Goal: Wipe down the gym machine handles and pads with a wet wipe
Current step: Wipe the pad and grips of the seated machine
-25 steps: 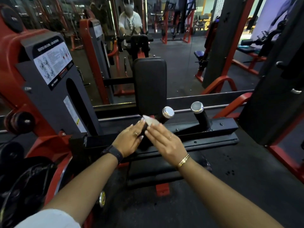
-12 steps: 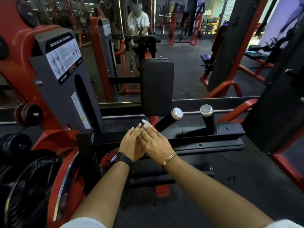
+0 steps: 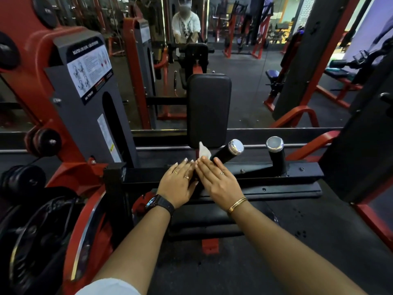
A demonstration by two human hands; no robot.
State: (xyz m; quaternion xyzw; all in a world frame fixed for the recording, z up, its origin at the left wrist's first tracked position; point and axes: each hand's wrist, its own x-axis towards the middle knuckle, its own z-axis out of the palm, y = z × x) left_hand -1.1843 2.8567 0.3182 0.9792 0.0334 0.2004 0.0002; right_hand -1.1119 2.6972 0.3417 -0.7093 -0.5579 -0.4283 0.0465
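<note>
By the handle (image 3: 226, 154), wet wipe (image 3: 203, 151)

hands (image 3: 177, 184) slid down handle (image 3: 225, 153), wipe (image 3: 203, 151) seemingly upright

Instruction placard (image 3: 90, 70) on grey shroud (image 3: 85, 116); black weight plates (image 3: 21, 182) left; wall mirror (image 3: 244, 92) behind; dark rubber floor (image 3: 319, 241).

- Left hand (image 3: 177, 184): two thin gold rings (image 3: 175, 172) on neighbouring fingers; pale, fairly long nails.
- Left wrist: black smartwatch (image 3: 158, 203) on a matching black band, lit bluish face turned toward 9 o'clock.
- Right hand (image 3: 217, 182): one slim gold band (image 3: 221, 173) on a middle finger.
- Right wrist: pair of thin gold bangles (image 3: 237, 204), side by side.
- Forearms bare from wrist upward.
- White sleeve (image 3: 106, 287) at the frame's 7 o'clock edge, on the left arm.
</note>
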